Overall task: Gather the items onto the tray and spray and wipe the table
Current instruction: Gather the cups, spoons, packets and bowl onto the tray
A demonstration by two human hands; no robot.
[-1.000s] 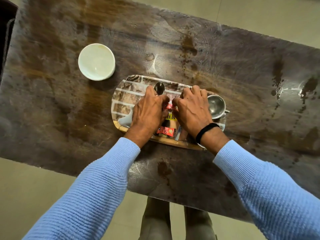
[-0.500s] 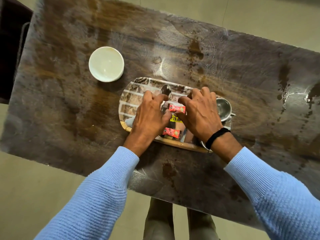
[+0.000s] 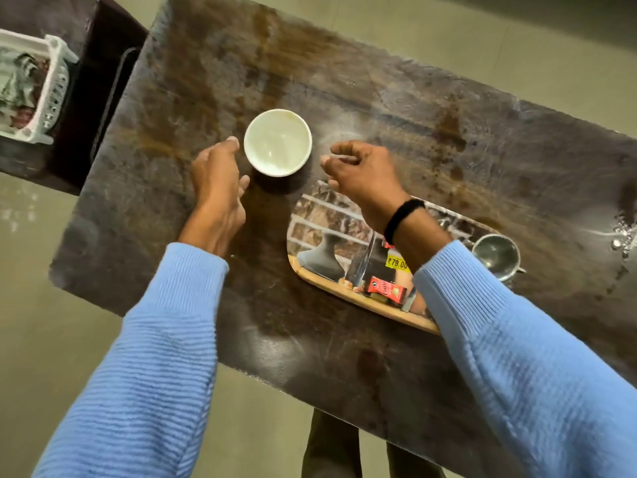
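"Where is the bowl?"

"The white bowl [image 3: 277,143] stands on the table [image 3: 344,367] between the two hands. The left hand [image 3: 217,191] is just left of it, fingers relaxed. The right hand [image 3: 362,174] is just right of it, fingers loosely bent, holding nothing."

"And the tray?"

"The tray [image 3: 344,294] lies under the right wrist and carries a red packet [image 3: 386,288]. A steel cup [image 3: 496,257] is beyond the forearm."

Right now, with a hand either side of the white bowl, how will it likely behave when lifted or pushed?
The white bowl looks glossy and rigid, probably ceramic: stiff, fairly heavy for its size, breakable if dropped. Its smooth wall may be slippery, so a two-sided grip seems wise. Low, wide and upright, it would likely slide on the table rather than tip.
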